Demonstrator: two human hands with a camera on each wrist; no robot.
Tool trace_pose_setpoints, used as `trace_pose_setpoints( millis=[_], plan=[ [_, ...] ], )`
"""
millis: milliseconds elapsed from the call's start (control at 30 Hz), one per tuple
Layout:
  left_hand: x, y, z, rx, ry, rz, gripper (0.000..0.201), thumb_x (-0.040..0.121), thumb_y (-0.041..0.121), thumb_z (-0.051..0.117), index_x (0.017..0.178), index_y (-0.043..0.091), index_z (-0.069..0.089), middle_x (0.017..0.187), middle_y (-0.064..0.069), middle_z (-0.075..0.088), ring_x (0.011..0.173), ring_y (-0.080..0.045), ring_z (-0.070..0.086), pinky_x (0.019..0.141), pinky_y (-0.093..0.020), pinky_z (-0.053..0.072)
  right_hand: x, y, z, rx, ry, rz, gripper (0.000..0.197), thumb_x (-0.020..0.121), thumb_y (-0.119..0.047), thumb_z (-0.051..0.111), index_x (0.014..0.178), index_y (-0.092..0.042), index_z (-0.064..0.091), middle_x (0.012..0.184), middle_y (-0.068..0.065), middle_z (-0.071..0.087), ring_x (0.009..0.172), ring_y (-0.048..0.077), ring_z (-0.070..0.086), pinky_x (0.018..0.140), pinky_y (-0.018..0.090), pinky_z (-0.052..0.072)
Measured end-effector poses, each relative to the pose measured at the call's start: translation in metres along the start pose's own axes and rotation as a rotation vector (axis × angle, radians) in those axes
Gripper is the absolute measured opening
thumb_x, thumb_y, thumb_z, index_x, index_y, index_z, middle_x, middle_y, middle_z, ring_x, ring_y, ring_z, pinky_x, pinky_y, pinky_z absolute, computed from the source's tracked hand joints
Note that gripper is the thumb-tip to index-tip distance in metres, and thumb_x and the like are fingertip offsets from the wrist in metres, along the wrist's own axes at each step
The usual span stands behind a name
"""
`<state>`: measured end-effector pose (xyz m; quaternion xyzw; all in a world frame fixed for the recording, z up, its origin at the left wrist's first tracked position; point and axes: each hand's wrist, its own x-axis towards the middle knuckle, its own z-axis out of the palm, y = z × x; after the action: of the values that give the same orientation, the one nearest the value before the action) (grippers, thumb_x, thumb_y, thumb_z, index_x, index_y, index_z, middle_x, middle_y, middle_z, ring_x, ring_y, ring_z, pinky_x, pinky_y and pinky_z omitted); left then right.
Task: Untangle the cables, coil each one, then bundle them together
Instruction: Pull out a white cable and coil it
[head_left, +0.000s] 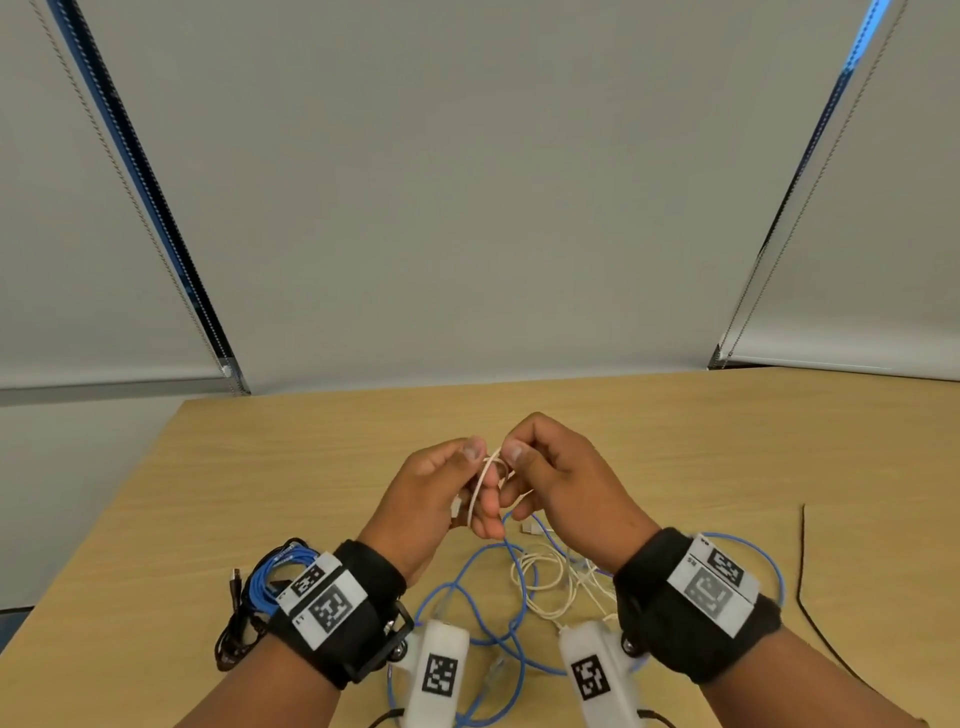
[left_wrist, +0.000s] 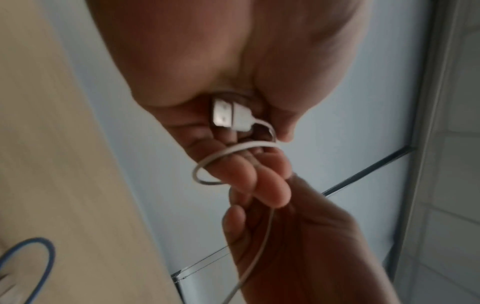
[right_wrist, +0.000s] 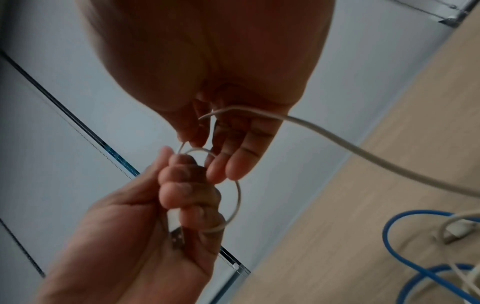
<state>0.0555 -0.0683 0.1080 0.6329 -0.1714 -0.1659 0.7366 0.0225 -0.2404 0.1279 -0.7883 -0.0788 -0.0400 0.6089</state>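
A thin white cable (head_left: 480, 486) is held above the counter (head_left: 311, 467) between both hands, and its first small loop is being formed. The left hand (head_left: 431, 499) is curled round the cable's plug end: in the left wrist view the USB plug (left_wrist: 228, 115) is tucked against the palm and a loop is wound around the fingers (left_wrist: 249, 174). The right hand (head_left: 561, 483) is pinching the same cable just beside the left thumb, its fingers (right_wrist: 233, 160) clenched on the strand, and the loose length is trailed down from it to the counter. The task is judged to be partly done. A blue cable (head_left: 270, 577) is already coiled and laid at the left edge of the counter, touching a black cable (head_left: 234, 623) that appears gathered, though whether that one is neatly coiled cannot be told behind the wristband. A long blue cable (head_left: 488, 597) is spread in open loops near the person, and white strands (head_left: 545, 582) are crossed over it, so some untangling is judged to be left there. How many white cables are in that heap cannot be told. Coiling of the white cable is barely begun, the long blue one is not yet coiled, and no bundling is seen. A dark cord (head_left: 804, 571) is lying well apart at the right.
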Motion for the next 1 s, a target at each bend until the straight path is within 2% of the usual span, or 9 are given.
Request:
trace_pose_setpoints(
  millis=[200, 300, 400, 467, 533, 633, 733, 933, 1000],
  plan=[
    [0.000, -0.001, -0.005, -0.031, -0.022, 0.032, 0.027, 0.094, 0.031, 0.055, 0.083, 0.014, 0.071, 0.057, 0.001, 0.041, 0.046, -0.013, 0.039, 0.051, -0.023, 0.037, 0.006, 0.009, -0.004, 0.048, 0.076, 0.023, 0.015, 0.099, -0.022, 0.062, 0.085, -0.025, 0.067, 0.082, 0.000, 0.070, 0.062, 0.019, 0.067, 0.057, 0.034, 0.055],
    [-0.001, 0.007, -0.007, -0.254, -0.024, 0.016, 0.023, 0.093, 0.027, 0.058, 0.079, 0.013, 0.069, 0.060, -0.001, 0.044, 0.049, -0.015, 0.048, 0.053, -0.026, 0.043, 0.004, 0.021, -0.005, 0.043, 0.107, 0.084, 0.015, 0.099, -0.022, 0.062, 0.087, -0.026, 0.070, 0.077, 0.001, 0.068, 0.057, 0.016, 0.061, 0.054, 0.034, 0.050],
    [0.005, 0.018, -0.010, -0.524, 0.028, 0.088, 0.023, 0.098, 0.026, 0.056, 0.084, 0.009, 0.065, 0.071, -0.011, 0.063, 0.084, -0.036, 0.072, 0.073, -0.041, 0.060, -0.005, 0.038, 0.007, -0.007, 0.029, 0.144, 0.015, 0.100, -0.023, 0.060, 0.089, -0.026, 0.071, 0.070, 0.001, 0.065, 0.054, 0.016, 0.058, 0.054, 0.033, 0.048],
    [0.012, 0.025, -0.014, -0.558, 0.114, 0.155, 0.024, 0.100, 0.025, 0.053, 0.090, 0.006, 0.062, 0.089, -0.019, 0.071, 0.110, -0.045, 0.067, 0.088, -0.049, 0.058, -0.013, 0.046, 0.017, -0.044, -0.048, 0.158, 0.015, 0.100, -0.026, 0.059, 0.093, -0.028, 0.072, 0.066, -0.002, 0.062, 0.051, 0.013, 0.056, 0.051, 0.029, 0.046],
    [0.017, 0.029, -0.019, -0.420, 0.223, 0.237, 0.021, 0.103, 0.022, 0.051, 0.093, 0.008, 0.062, 0.105, -0.020, 0.073, 0.116, -0.041, 0.066, 0.097, -0.052, 0.054, -0.019, 0.048, 0.024, -0.056, -0.114, 0.160, 0.016, 0.100, -0.027, 0.059, 0.098, -0.032, 0.073, 0.064, -0.004, 0.058, 0.049, 0.006, 0.054, 0.050, 0.023, 0.045],
    [0.022, 0.029, -0.028, 0.200, 0.380, 0.328, 0.023, 0.103, 0.018, 0.050, 0.094, 0.020, 0.071, 0.107, 0.000, 0.077, 0.110, -0.019, 0.069, 0.098, -0.041, 0.053, -0.023, 0.038, 0.023, -0.082, -0.202, 0.117, 0.012, 0.099, -0.026, 0.061, 0.103, -0.029, 0.072, 0.064, -0.005, 0.053, 0.056, 0.004, 0.055, 0.055, 0.021, 0.045],
    [0.021, 0.018, -0.030, 0.595, 0.311, 0.295, 0.025, 0.100, 0.015, 0.055, 0.090, 0.023, 0.076, 0.098, 0.010, 0.077, 0.102, -0.002, 0.067, 0.094, -0.032, 0.051, -0.017, 0.016, 0.009, -0.123, -0.199, 0.011, 0.014, 0.097, -0.033, 0.065, 0.092, -0.022, 0.071, 0.064, -0.003, 0.052, 0.055, 0.005, 0.046, 0.056, 0.021, 0.039],
    [0.002, 0.002, -0.005, 0.281, -0.008, 0.076, 0.036, 0.105, 0.021, 0.043, 0.085, 0.003, 0.067, 0.070, -0.013, 0.071, 0.085, -0.027, 0.075, 0.081, -0.024, 0.051, 0.009, -0.013, -0.024, -0.088, 0.004, -0.082, 0.012, 0.095, -0.018, 0.068, 0.084, -0.016, 0.074, 0.065, -0.008, 0.061, 0.053, 0.004, 0.048, 0.053, 0.019, 0.040],
    [0.000, 0.005, 0.003, 0.152, -0.034, 0.055, 0.035, 0.101, 0.027, 0.044, 0.083, 0.007, 0.067, 0.064, -0.014, 0.065, 0.080, -0.033, 0.073, 0.086, -0.034, 0.054, 0.013, -0.012, -0.028, -0.009, 0.046, -0.048, 0.011, 0.094, -0.016, 0.069, 0.084, -0.014, 0.074, 0.068, -0.003, 0.060, 0.052, 0.011, 0.048, 0.050, 0.021, 0.041]
  ],
)
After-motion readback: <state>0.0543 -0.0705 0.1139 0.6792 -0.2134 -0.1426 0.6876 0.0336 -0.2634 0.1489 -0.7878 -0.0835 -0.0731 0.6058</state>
